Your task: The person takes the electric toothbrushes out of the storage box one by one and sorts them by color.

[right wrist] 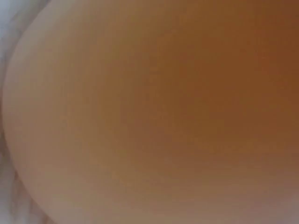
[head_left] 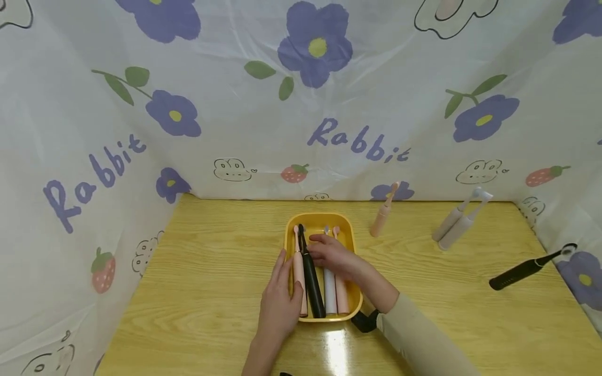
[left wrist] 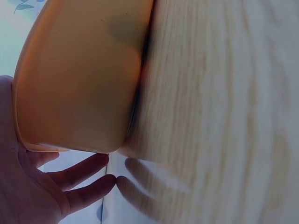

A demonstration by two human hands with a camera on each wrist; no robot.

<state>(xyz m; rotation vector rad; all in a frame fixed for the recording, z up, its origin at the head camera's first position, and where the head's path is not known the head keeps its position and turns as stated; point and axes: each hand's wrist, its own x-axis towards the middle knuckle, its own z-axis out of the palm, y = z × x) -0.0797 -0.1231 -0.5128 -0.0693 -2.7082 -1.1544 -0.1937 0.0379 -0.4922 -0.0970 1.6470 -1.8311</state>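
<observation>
A yellow tray (head_left: 356,300) on the table holds several electric toothbrushes lying lengthwise: a pink toothbrush (head_left: 299,266) at the left, a black toothbrush (head_left: 314,287), a pale grey toothbrush (head_left: 330,297) and another pink toothbrush (head_left: 342,300) at the right. My left hand (head_left: 277,300) rests along the tray's left side, thumb over the rim by the left pink toothbrush, fingers extended outside. In the left wrist view, the fingers (left wrist: 88,170) spread beside the tray wall (left wrist: 79,88). Over the tray, my right hand (head_left: 331,256) reaches its fingertips to the black toothbrush; its thumb is hidden.
Right of the tray stand a pink toothbrush (head_left: 380,222), two pale grey toothbrushes (head_left: 453,227) and a black toothbrush (head_left: 514,274). A patterned cloth (head_left: 263,130) hangs behind and beside the wooden table (head_left: 202,292). The right wrist view is mostly a brownish-orange blur.
</observation>
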